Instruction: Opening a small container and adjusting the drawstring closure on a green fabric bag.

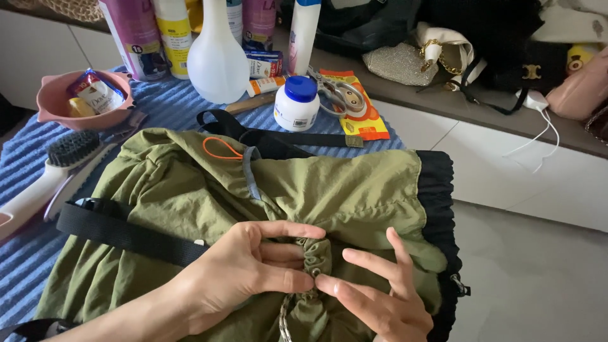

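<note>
Presently, olive bag [266, 209] lies flat on blue striped towel [168, 107], near centre of view, its black-trimmed right edge overhanging the table above the grey floor [538, 278].

Left hand [244, 269]: fingers curled, thumb and forefinger closed on the gathered mouth [315, 253] of the bag, just at a small metal eyelet. Right hand [380, 294]: forefinger tip touching the same gather from the right; other fingers spread and lifted, holding nothing. So a pinch on the left, a loose open hand on the right.

Handling, judged: fabric thin, crumpled, prob. nylon — light, soft, no stiffness, somewhat slippery. It will bunch and slide rather than hold shape. Best purchase looks to be the puckered mouth itself, pinched close by the eyelet, or the black strap [126, 235] crossing the near-left part, which is firmer webbing. Orange loop [218, 150] at far side is too fine for a real grip. Cord through the gather only partly seen; cannot tell its run.

Surrounds:
- White brush [57, 168], left, on towel.
- Pink bowl [82, 98] w/ sachets, far left.
- White spray bottle [217, 54] and assorted bottles, far.
- Small white jar [296, 104], blue cap, far centre.
- Scissors [339, 94] on an orange packet, just right of jar.
- Handbags and a white cable on the counter [443, 104], far right, well apart from the hands.
</note>
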